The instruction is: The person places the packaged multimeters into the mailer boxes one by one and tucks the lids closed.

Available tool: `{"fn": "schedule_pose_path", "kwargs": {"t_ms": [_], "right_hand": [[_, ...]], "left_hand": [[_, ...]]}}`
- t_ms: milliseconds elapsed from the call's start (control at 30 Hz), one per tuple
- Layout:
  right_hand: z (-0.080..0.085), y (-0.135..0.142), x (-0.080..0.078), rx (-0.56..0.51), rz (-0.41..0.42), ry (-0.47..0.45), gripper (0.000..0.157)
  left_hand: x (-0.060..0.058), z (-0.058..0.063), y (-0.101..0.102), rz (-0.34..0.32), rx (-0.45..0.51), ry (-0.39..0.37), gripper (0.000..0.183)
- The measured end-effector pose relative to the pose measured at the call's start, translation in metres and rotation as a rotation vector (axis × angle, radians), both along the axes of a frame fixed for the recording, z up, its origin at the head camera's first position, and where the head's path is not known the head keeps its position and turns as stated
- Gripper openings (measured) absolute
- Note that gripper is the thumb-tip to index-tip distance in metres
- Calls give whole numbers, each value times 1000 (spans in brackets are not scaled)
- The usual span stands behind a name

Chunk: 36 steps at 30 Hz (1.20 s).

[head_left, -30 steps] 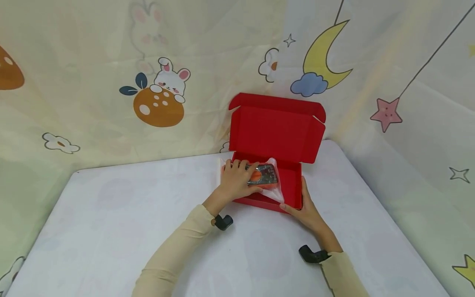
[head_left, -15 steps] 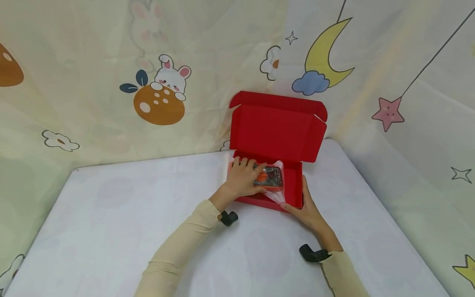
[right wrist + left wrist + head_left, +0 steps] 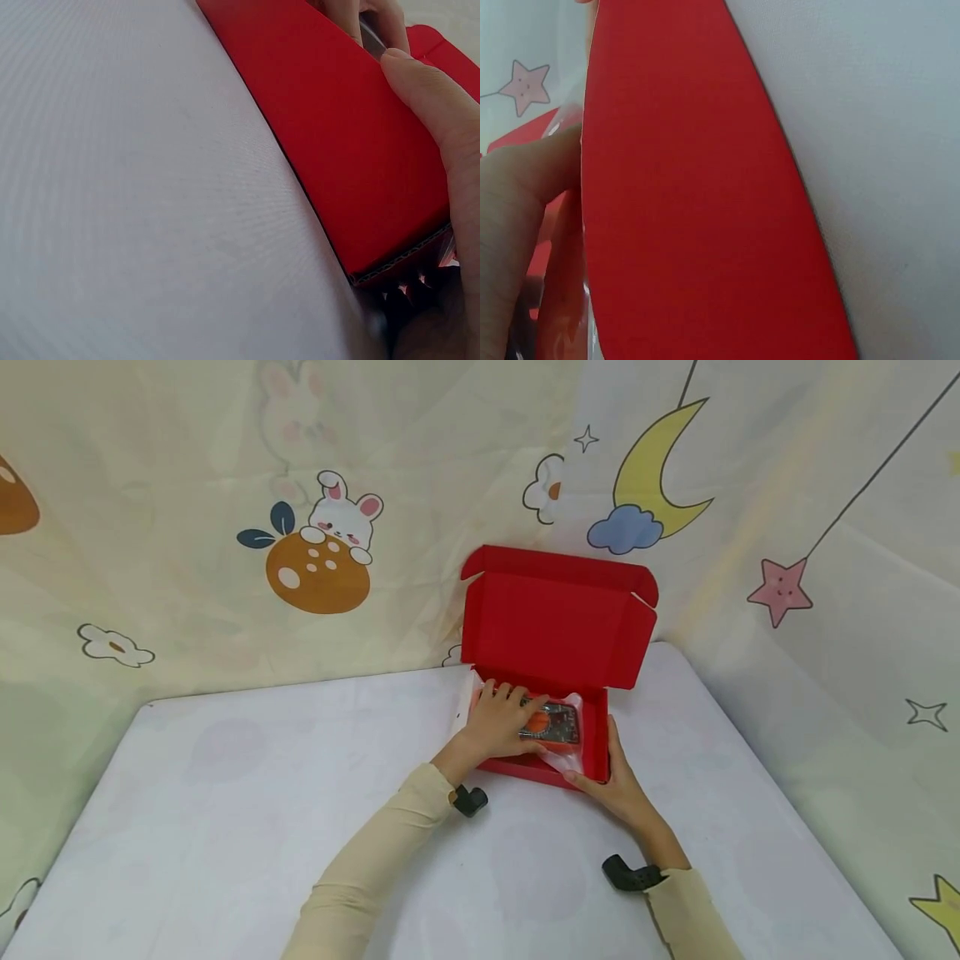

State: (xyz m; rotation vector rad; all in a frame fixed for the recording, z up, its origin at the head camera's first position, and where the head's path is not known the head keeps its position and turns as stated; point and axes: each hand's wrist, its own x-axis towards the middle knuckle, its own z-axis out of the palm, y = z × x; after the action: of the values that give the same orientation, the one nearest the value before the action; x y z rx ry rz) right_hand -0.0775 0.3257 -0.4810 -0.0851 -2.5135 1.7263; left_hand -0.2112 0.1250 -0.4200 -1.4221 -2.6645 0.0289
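An orange and black multimeter (image 3: 561, 724) in a clear plastic bag (image 3: 567, 762) lies inside an open red cardboard box (image 3: 520, 767). My left hand (image 3: 495, 727) grips the multimeter's left part from above, hiding that end of it. The bag's left edge sticks out past the box's left side. At the box's front right corner, my right hand (image 3: 624, 787) holds the box, thumb on the front rim and fingers along the right side. In the left wrist view, the left thumb (image 3: 517, 180) reaches behind the red front wall (image 3: 697, 187).
The box's lid (image 3: 551, 622) stands raised at the back, close to the patterned cloth wall (image 3: 420, 510). A white table (image 3: 300, 810) spreads under the box. Both wrists wear black camera mounts.
My left hand has moved right with the bagged multimeter, bringing it further into the box. The right hand keeps its hold on the box corner.
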Motion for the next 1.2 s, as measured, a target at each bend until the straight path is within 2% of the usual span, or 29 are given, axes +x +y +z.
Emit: {"fn": "schedule_pose_path", "kwargs": {"t_ms": [200, 667, 1067, 1200], "right_hand": [[1, -1, -1, 10, -5, -9, 113], [3, 0, 0, 28, -19, -47, 115], [0, 1, -1, 32, -22, -55, 112], [0, 1, -2, 27, -19, -51, 111]], "left_hand": [[-5, -3, 3, -37, -25, 10, 81], [-10, -8, 15, -46, -17, 49, 82], [-14, -11, 17, -20, -20, -107, 85], [-16, -12, 17, 1, -5, -183, 85]]}}
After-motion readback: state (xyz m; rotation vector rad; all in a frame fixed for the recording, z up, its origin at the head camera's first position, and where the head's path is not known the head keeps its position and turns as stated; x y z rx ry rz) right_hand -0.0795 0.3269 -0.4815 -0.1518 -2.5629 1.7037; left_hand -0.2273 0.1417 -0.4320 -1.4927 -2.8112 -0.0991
